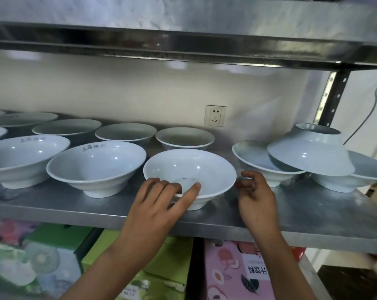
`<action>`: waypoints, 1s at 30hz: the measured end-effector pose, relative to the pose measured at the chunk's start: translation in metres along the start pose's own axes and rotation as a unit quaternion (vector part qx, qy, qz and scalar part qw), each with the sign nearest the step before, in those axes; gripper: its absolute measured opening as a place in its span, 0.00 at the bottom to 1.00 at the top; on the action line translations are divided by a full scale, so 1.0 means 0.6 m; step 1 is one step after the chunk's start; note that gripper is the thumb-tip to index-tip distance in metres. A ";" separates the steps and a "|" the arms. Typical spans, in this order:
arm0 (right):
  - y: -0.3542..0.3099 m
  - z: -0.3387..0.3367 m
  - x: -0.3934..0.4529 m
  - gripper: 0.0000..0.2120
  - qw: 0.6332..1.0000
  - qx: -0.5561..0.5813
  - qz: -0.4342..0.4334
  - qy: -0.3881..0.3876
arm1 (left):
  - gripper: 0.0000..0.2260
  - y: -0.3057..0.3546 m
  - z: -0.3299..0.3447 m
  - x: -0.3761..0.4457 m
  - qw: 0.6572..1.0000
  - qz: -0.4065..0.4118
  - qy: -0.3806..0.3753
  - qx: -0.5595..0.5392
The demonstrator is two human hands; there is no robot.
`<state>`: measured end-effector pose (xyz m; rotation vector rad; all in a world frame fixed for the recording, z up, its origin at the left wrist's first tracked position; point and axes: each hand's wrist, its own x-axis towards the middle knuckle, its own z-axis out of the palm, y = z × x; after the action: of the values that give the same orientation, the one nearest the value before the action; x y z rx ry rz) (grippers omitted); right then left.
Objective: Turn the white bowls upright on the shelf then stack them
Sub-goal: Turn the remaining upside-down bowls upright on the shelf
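While the left hand (159,198) pinches the near rim of the centre bowl (189,169), thumb inside the bowl and fingers curled under the rim outside, the right hand (255,191) sits just beside that bowl's right edge with fingers loosely curled and nothing in them; whether a fingertip touches the rim cannot be told.

The centre bowl stands upright on its foot at the front of the steel shelf (313,217), mouth facing up and tipped slightly toward the viewer. Being round, it has no long axis across the shelf; its axis of symmetry runs close to vertical.

To the right, an inverted bowl (313,152) rests foot-up and tilted, bridging two upright bowls (261,163) and (365,172). It is the only bowl seen mouth-down and appears to be the remaining one to turn.

To the left, further upright bowls (96,167) stand in two rows, unstacked.

Risks noted:
- The one-sided pinch on a smooth rim may slip if the centre bowl is lifted by the left hand alone; support from the right hand would be prudent.
- The inverted bowl is perched on two rims near the shelf's right end. A knock to either supporting bowl could send it sliding off.
- The bowls stand close together, so a lifted bowl swung sideways may strike a neighbour.
- The shelf above (183,46) limits headroom for a tall stack.
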<state>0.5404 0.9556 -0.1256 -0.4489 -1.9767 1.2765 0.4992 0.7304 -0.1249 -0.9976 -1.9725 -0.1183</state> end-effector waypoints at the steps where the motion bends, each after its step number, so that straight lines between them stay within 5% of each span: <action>1: 0.000 -0.001 -0.001 0.16 1.000 -0.001 0.000 0.000 | 0.32 0.000 0.001 -0.002 1.000 -0.007 -0.006 -0.003; 9: 0.009 0.005 0.011 0.14 0.999 -0.047 -0.003 0.017 | 0.37 0.005 0.000 0.008 0.994 -0.053 -0.057 -0.080; 17: -0.017 0.003 -0.006 0.21 0.997 -0.064 -0.021 0.033 | 0.28 0.045 -0.028 0.019 0.978 -0.074 -0.045 -0.190; 23: -0.051 -0.060 -0.041 0.17 0.986 -0.075 -0.093 0.119 | 0.26 0.123 -0.030 0.056 0.942 -0.002 0.025 -0.334; 30: -0.077 -0.198 0.040 0.14 0.947 -0.146 -0.167 0.234 | 0.25 0.217 0.000 0.131 0.906 -0.051 -0.014 -0.420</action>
<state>0.6153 1.0255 -0.0465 -0.4813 -1.7368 0.5971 0.5670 0.8651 -0.1029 -1.4176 -2.0126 -1.0912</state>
